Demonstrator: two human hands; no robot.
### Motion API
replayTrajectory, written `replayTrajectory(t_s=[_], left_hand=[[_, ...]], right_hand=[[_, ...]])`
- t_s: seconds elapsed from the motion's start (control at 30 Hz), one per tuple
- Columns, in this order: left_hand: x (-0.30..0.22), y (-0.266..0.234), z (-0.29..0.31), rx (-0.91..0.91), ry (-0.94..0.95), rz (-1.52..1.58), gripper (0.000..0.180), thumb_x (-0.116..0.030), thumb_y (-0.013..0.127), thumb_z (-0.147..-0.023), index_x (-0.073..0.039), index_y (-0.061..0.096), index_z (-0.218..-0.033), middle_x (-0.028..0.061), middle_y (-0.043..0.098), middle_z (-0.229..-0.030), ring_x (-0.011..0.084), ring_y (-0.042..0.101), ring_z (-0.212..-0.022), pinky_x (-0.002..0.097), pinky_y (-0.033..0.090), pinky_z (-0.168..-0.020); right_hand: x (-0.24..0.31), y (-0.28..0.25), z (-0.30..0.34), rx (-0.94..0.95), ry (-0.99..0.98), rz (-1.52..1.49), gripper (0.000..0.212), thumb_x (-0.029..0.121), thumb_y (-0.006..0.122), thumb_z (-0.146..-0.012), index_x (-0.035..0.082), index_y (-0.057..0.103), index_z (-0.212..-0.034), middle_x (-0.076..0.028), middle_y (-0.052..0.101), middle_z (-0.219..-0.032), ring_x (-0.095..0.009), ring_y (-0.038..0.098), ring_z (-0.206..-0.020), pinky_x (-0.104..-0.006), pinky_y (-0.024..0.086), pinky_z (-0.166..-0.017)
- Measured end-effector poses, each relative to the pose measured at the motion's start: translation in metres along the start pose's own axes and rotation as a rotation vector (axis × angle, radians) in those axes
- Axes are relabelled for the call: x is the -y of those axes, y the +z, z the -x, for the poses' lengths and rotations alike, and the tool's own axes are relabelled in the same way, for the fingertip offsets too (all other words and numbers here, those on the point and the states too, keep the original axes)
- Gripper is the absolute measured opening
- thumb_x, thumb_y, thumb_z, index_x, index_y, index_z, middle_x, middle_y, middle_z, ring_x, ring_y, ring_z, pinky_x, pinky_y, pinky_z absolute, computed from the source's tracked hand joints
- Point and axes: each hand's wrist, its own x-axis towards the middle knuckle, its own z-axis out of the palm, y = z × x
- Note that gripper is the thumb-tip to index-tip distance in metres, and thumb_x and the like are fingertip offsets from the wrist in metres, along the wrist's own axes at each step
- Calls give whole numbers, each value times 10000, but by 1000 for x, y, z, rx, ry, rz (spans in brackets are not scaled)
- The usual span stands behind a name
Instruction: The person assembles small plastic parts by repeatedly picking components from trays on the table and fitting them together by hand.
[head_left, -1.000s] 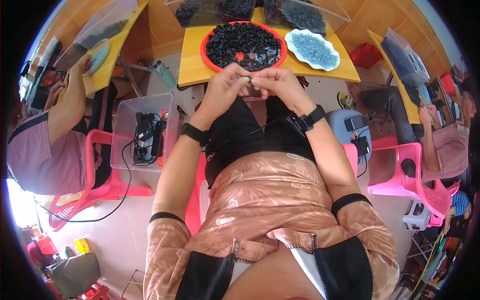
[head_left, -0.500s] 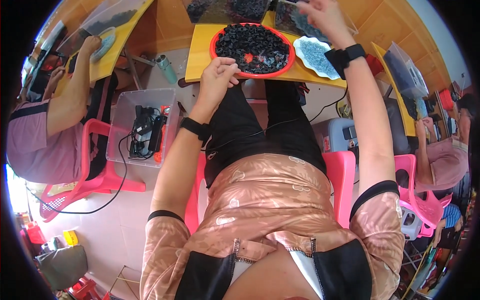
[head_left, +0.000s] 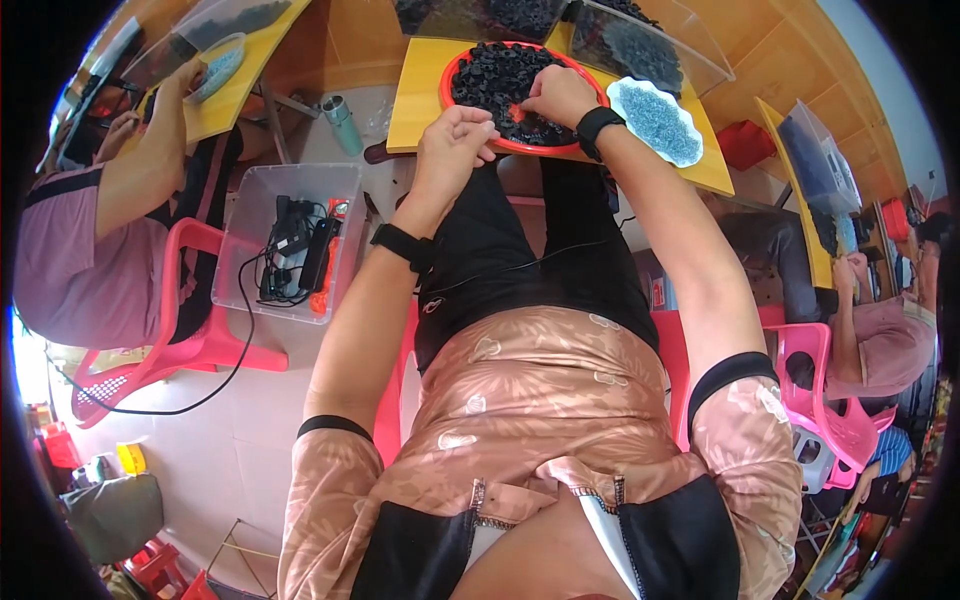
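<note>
A round red tray (head_left: 447,100) full of small black parts (head_left: 490,75) sits on the yellow table in front of me. My right hand (head_left: 560,97) is over the tray's right half, fingertips pinched together down among the parts; whatever they grip is hidden. Just outside the near left rim, my left hand (head_left: 455,145) is raised with thumb and fingers drawn together. Anything between those fingertips is too small to make out. Right of the tray lies a white scalloped dish (head_left: 694,150) of small pale blue-green pieces (head_left: 655,118), close by my right wrist.
Clear bins (head_left: 655,50) of dark parts stand along the yellow table's (head_left: 415,95) far side. On the left, a clear plastic box (head_left: 240,200) holds black cables and adapters, beside a green flask (head_left: 342,125). People work at tables on both sides, a pink chair (head_left: 190,260) under one.
My right hand has come down and left from the far bins into the red tray. My left hand stays near the rim, fingers still together. The view has shifted slightly.
</note>
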Motion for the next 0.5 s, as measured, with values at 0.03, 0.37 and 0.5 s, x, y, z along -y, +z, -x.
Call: replayTrajectory(t_s=[0.03,0.37,0.5], left_hand=[[1,-1,0,1,0,2,167,-112,557,-858,-22,546,-999,55,637,-823,81,558,-606,195,433,-561],[-4,8,4,28,-161,313,201,-106,556,-879,16,528,-1036,121,634,-874,171,644,-763,251,524,-694],[-1,3,1,11,-165,342,183,-113,562,-879,-2,547,-1023,124,632,-914,183,643,-802,255,521,-726]], right_hand=[[3,-2,1,-4,-37,14,224,255,715,-692,45,686,-765,-98,650,-673,-216,625,-634,-322,486,-612],[32,-40,54,300,-68,-713,190,193,684,-744,22,692,-828,-43,649,-691,-83,578,-634,-244,455,-595],[34,-47,52,305,-119,-707,157,164,655,-767,26,693,-833,-37,641,-673,-80,565,-593,-228,452,-567]])
